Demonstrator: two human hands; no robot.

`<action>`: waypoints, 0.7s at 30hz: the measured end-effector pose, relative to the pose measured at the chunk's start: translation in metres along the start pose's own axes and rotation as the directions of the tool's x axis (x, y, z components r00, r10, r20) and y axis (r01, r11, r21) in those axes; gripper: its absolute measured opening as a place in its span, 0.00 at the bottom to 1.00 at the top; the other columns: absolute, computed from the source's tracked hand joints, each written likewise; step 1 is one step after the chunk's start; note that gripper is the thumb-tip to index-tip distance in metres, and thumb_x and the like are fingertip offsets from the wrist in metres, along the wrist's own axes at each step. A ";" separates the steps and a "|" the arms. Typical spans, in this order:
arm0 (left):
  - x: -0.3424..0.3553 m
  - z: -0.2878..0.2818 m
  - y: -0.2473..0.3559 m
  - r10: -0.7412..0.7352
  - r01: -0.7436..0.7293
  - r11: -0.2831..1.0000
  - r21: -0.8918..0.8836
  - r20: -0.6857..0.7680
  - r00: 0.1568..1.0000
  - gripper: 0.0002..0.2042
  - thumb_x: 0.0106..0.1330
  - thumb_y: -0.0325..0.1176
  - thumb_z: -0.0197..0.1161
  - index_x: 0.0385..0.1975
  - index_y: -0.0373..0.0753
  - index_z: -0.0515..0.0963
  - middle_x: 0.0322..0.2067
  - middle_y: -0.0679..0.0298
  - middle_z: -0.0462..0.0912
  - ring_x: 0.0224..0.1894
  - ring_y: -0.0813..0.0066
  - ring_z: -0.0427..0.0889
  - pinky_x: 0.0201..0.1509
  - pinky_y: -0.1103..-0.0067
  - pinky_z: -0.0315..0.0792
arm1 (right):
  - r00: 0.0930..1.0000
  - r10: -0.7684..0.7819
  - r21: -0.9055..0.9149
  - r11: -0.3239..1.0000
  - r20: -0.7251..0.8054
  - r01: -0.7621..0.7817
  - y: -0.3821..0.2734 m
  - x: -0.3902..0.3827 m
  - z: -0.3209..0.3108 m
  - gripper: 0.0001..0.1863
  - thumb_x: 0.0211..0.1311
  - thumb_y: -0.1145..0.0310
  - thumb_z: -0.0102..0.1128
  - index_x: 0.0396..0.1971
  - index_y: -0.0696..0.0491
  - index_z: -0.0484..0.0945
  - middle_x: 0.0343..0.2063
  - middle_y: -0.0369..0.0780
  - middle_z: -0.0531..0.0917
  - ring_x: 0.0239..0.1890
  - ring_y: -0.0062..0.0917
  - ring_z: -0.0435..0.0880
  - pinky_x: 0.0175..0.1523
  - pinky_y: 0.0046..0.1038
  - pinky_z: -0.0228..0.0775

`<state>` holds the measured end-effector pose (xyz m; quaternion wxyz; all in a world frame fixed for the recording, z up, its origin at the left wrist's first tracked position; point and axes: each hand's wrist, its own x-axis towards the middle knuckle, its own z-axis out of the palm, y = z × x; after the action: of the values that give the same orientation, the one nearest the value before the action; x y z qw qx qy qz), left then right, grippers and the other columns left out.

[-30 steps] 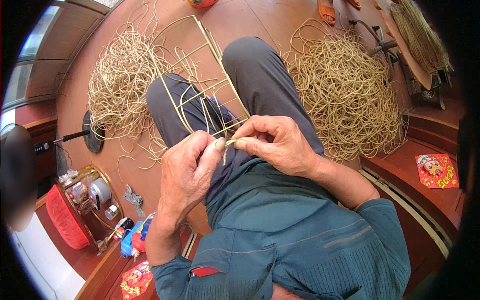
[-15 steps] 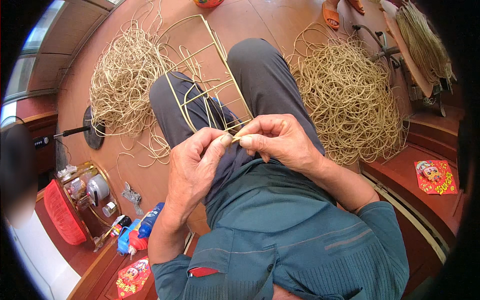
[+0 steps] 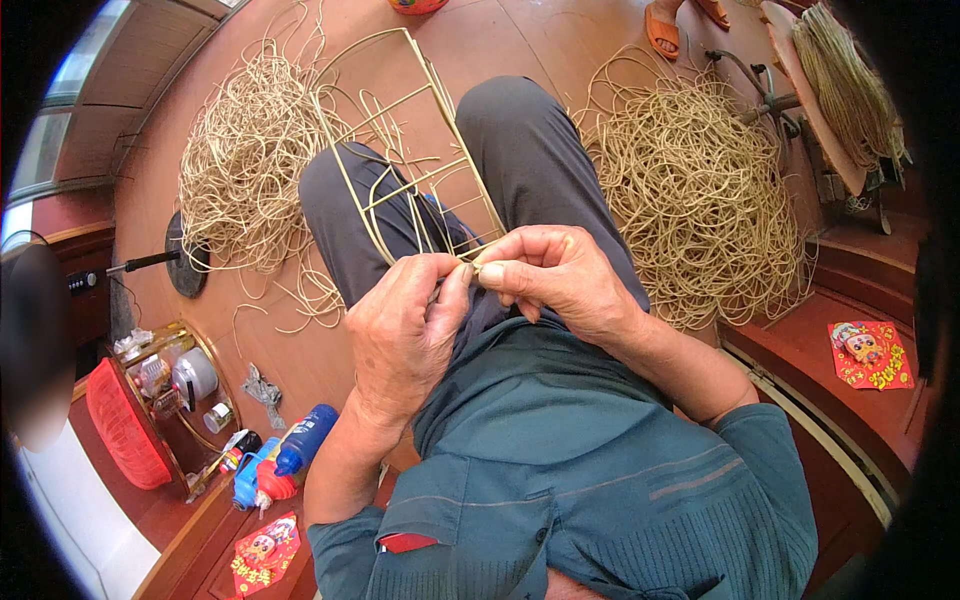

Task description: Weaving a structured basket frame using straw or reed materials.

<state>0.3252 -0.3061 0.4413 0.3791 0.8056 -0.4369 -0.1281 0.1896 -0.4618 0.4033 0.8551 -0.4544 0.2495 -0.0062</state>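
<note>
A tan metal-looking wire frame [image 3: 449, 160], with long side rails and crossbars, rests between and over my thighs. At its near end my left hand [image 3: 405, 315] is closed, thumb and forefinger pinching a thin tan strand. My right hand [image 3: 560, 280] pinches right beside it, its thumb and forefinger also on the strand at the frame's end bar. The fingertips nearly touch, so most of the strand is hidden between them. Loose strand ends stick out inside the frame near its far left rail.
Tangled heaps of tan cord lie on the floor at left [image 3: 250, 165] and right [image 3: 690, 200]. A bundle of cord [image 3: 845, 80] hangs at the far right. A red basket [image 3: 125, 425], blue bottle [image 3: 306, 440] and glass-topped stand [image 3: 200, 380] are at left. Someone's orange sandal [image 3: 662, 35] shows at top.
My left hand has shifted slightly right, and its fingertips have come closer to the right hand's. The frame stays almost where it was.
</note>
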 end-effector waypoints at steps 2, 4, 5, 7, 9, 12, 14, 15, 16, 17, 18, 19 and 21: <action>0.000 0.000 0.000 0.033 -0.033 0.999 -0.010 0.009 0.999 0.02 0.71 0.24 0.71 0.38 0.34 0.86 0.26 0.65 0.83 0.27 0.84 0.78 0.30 0.80 0.72 | 1.000 0.014 -0.027 1.000 -0.007 -0.014 0.000 0.000 0.000 0.13 0.71 0.63 0.72 0.46 0.57 0.89 0.29 0.31 0.85 0.28 0.10 0.80 0.29 0.16 0.70; 0.001 -0.003 0.004 -0.062 0.065 0.996 -0.055 0.051 0.997 0.02 0.71 0.26 0.71 0.38 0.35 0.85 0.27 0.64 0.84 0.28 0.80 0.81 0.32 0.78 0.75 | 1.000 0.015 -0.020 1.000 -0.017 -0.016 0.001 0.001 0.001 0.12 0.71 0.63 0.72 0.44 0.56 0.88 0.29 0.31 0.85 0.27 0.09 0.79 0.29 0.16 0.70; 0.001 -0.004 0.006 -0.154 0.163 0.982 -0.095 0.095 0.984 0.03 0.72 0.28 0.70 0.37 0.35 0.85 0.29 0.62 0.86 0.29 0.75 0.85 0.33 0.76 0.77 | 1.000 0.016 -0.014 1.000 -0.025 -0.017 0.002 0.001 0.002 0.11 0.71 0.64 0.72 0.43 0.56 0.88 0.28 0.30 0.84 0.27 0.09 0.78 0.29 0.16 0.69; 0.002 -0.006 0.003 -0.262 0.290 0.934 -0.210 0.154 0.953 0.04 0.73 0.28 0.70 0.38 0.35 0.85 0.28 0.65 0.85 0.30 0.80 0.83 0.34 0.78 0.76 | 1.000 0.020 -0.005 1.000 -0.018 -0.020 0.005 0.003 0.002 0.11 0.70 0.64 0.72 0.42 0.56 0.87 0.28 0.30 0.84 0.26 0.08 0.77 0.28 0.16 0.68; 0.005 -0.008 -0.004 -0.357 0.414 0.855 -0.312 0.224 0.907 0.05 0.73 0.29 0.70 0.38 0.34 0.85 0.28 0.67 0.84 0.31 0.85 0.81 0.35 0.80 0.75 | 1.000 0.024 0.003 1.000 -0.008 -0.024 0.006 0.003 0.001 0.10 0.70 0.65 0.72 0.42 0.56 0.87 0.28 0.29 0.83 0.25 0.08 0.76 0.28 0.16 0.68; 0.006 -0.008 -0.015 -0.402 0.548 0.727 -0.413 0.392 0.828 0.06 0.75 0.30 0.69 0.38 0.34 0.85 0.30 0.69 0.84 0.34 0.89 0.79 0.38 0.82 0.73 | 0.999 0.023 0.006 1.000 0.033 -0.023 0.006 0.004 0.001 0.10 0.71 0.65 0.72 0.42 0.56 0.86 0.28 0.27 0.83 0.24 0.08 0.75 0.28 0.16 0.67; 0.003 -0.002 -0.011 -0.339 0.411 0.742 -0.529 0.232 0.912 0.05 0.75 0.29 0.70 0.39 0.35 0.84 0.35 0.73 0.83 0.35 0.85 0.76 0.40 0.83 0.71 | 0.999 0.016 0.057 0.998 0.037 -0.019 0.006 0.004 0.002 0.09 0.72 0.65 0.71 0.43 0.55 0.86 0.28 0.27 0.82 0.24 0.08 0.74 0.27 0.16 0.66; 0.002 -0.001 -0.012 -0.340 0.411 0.742 -0.529 0.232 0.911 0.05 0.75 0.29 0.70 0.39 0.35 0.84 0.35 0.73 0.83 0.35 0.85 0.76 0.40 0.83 0.71 | 0.999 0.017 0.057 0.998 0.037 -0.019 0.005 0.004 0.003 0.09 0.72 0.65 0.71 0.43 0.55 0.86 0.28 0.27 0.82 0.24 0.08 0.74 0.27 0.16 0.66; 0.002 0.000 -0.013 -0.191 0.202 0.909 -0.365 0.067 0.979 0.04 0.73 0.28 0.72 0.39 0.35 0.84 0.36 0.70 0.83 0.36 0.82 0.77 0.41 0.82 0.72 | 1.000 0.012 0.065 0.998 0.004 -0.012 0.003 0.004 0.005 0.09 0.72 0.65 0.71 0.43 0.55 0.86 0.28 0.26 0.82 0.24 0.08 0.74 0.27 0.15 0.66; 0.002 0.001 -0.014 0.002 -0.011 0.989 -0.149 -0.062 0.998 0.04 0.71 0.27 0.73 0.39 0.35 0.84 0.38 0.67 0.83 0.38 0.80 0.77 0.42 0.81 0.73 | 1.000 0.007 0.073 0.997 -0.029 -0.005 0.002 0.004 0.005 0.08 0.73 0.65 0.70 0.43 0.54 0.86 0.29 0.26 0.82 0.24 0.07 0.73 0.27 0.15 0.65; 0.001 0.001 -0.013 0.004 -0.013 0.989 -0.149 -0.059 0.998 0.04 0.71 0.27 0.73 0.39 0.35 0.84 0.38 0.67 0.83 0.38 0.80 0.77 0.42 0.81 0.73 | 0.999 0.006 0.075 0.997 -0.032 -0.003 0.002 0.006 0.005 0.08 0.73 0.65 0.70 0.43 0.54 0.86 0.29 0.26 0.82 0.24 0.07 0.73 0.27 0.15 0.65; -0.003 0.001 -0.010 0.044 -0.053 0.993 -0.105 -0.082 0.996 0.05 0.69 0.26 0.74 0.39 0.35 0.84 0.38 0.65 0.82 0.38 0.78 0.78 0.42 0.80 0.73 | 1.000 -0.002 0.062 0.998 -0.026 0.004 0.003 0.007 0.005 0.08 0.73 0.66 0.70 0.44 0.54 0.86 0.29 0.26 0.82 0.24 0.07 0.73 0.27 0.15 0.65; -0.006 0.001 -0.005 0.093 -0.097 0.995 -0.030 -0.112 0.989 0.07 0.65 0.23 0.75 0.40 0.37 0.85 0.38 0.62 0.83 0.39 0.71 0.80 0.45 0.76 0.75 | 1.000 -0.010 0.050 0.999 -0.022 0.011 0.004 0.008 0.004 0.08 0.74 0.66 0.70 0.44 0.54 0.86 0.29 0.26 0.82 0.24 0.07 0.72 0.27 0.14 0.65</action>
<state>0.3241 -0.3006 0.4361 0.4225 0.7830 -0.4506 -0.0728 0.1972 -0.4581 0.3993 0.8635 -0.4339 0.2561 -0.0221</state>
